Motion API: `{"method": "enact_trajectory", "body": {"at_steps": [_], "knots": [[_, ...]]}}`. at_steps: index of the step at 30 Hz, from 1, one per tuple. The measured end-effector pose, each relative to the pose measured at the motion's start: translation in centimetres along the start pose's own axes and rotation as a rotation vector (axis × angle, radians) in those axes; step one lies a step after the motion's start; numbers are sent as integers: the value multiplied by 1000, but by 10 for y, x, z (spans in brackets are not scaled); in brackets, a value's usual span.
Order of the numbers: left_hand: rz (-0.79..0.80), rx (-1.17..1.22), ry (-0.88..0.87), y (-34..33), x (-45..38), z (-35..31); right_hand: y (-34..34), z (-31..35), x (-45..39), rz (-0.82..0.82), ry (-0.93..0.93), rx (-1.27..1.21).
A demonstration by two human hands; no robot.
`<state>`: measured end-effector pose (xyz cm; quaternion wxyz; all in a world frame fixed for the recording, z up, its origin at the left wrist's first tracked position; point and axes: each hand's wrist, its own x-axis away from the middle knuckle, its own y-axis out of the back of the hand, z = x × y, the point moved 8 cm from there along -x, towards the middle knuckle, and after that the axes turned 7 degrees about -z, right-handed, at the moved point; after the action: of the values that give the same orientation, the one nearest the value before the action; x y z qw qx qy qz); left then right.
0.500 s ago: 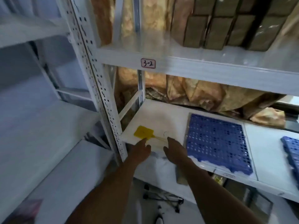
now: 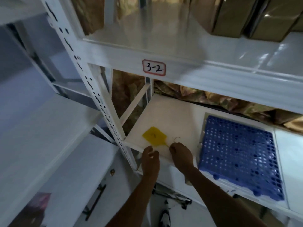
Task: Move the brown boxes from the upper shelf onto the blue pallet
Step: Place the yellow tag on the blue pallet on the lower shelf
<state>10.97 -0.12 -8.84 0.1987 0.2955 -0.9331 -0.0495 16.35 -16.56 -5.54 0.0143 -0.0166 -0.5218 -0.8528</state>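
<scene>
Brown boxes [image 2: 229,15] stand in a row at the top right on the upper shelf [image 2: 180,53], which carries a "3-2" label. The blue perforated pallet [image 2: 239,153] lies flat on the lower white shelf [image 2: 173,118], at the right. My left hand [image 2: 150,158] hovers at that shelf's front edge with its fingers loosely curled and nothing in it. My right hand [image 2: 180,155] sits beside it, fingers curled at the thin handle of a yellow swatter-like tag [image 2: 155,136]; whether it grips the handle is unclear. Both hands are left of the pallet.
A white perforated upright post [image 2: 101,102] rises just left of my hands. Crumpled brown paper [image 2: 213,99] fills the back of the lower shelf. Another white shelf unit [image 2: 32,128] stands at the left. A wheeled frame [image 2: 173,199] rests on the floor below.
The view has come closer to the shelves and tilted up. Both hands stay at the lower shelf's front edge beside the yellow tag, with the right fingers curled more.
</scene>
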Motion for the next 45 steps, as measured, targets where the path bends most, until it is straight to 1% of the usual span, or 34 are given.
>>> {"method": "enact_trajectory", "body": {"at_steps": [2,3,4,6,9,12,14,17,19,21,23,25,29,31,34,39,43,45], "knots": [[38,225,203,-5,5,7,6,-5,14,-20,-21,-126],[84,320,258,-9,10,7,10,-6,24,-22,-26,-176],[115,372,272,-11,17,7,12,-7,33,-18,-32,-220],[149,388,241,-12,32,7,17,-10,53,-13,-36,-264],[159,426,215,-14,56,13,33,-25,82,-69,-96,-310],[252,479,274,-30,87,23,50,-40,111,-104,-128,-374],[309,468,290,-41,113,34,60,-51,132,-119,-153,-414],[271,384,242,-47,135,46,70,-71,157,-129,-231,-474],[261,400,272,-53,152,50,79,-84,168,-130,-245,-485],[236,477,332,-60,167,54,89,-98,171,-160,-256,-445],[172,569,387,-65,176,54,106,-118,166,-240,-285,-395],[122,621,419,-69,178,54,123,-138,154,-288,-277,-284],[59,629,416,-86,193,57,154,-183,120,-233,-93,0],[32,640,415,-93,201,62,159,-201,104,-179,13,84],[-19,640,402,-100,218,69,156,-226,88,-106,77,97],[-5,552,302,-107,258,66,155,-243,81,-102,152,119],[-15,529,279,-110,277,58,163,-247,87,-105,152,152],[-5,552,275,-112,288,52,169,-241,98,-121,166,100]]}}
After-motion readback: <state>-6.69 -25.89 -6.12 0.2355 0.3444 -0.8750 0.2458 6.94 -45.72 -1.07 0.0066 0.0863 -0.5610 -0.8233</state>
